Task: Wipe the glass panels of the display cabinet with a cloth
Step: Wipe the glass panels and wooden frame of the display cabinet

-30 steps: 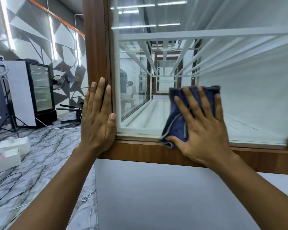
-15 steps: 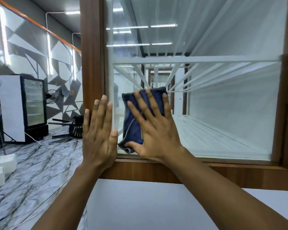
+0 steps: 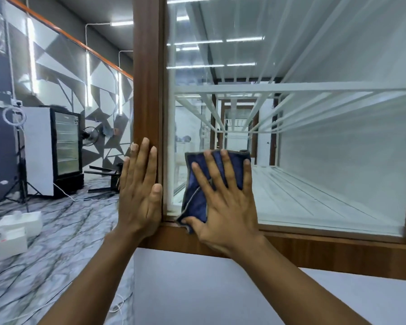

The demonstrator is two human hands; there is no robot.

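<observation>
Right hand point(image 3: 227, 207) presses blue cloth point(image 3: 197, 202) flat on glass panel point(image 3: 314, 148).

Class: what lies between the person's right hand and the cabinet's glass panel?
A blue cloth: the right hand presses it flat, fingers straight, on the glass panel near its lower left corner. The head view shows it.

The cloth point(image 3: 195, 202) is dark blue with a grey stitched edge, a bit bunched up and pressed flat on the glass panel point(image 3: 314, 165) in its bottom left corner, with the lowest tip drooping onto the wood rail. The display cabinet point(image 3: 147, 90) is brown wood-framed, with see-through glass that's reflecting light streaks up top.
</observation>
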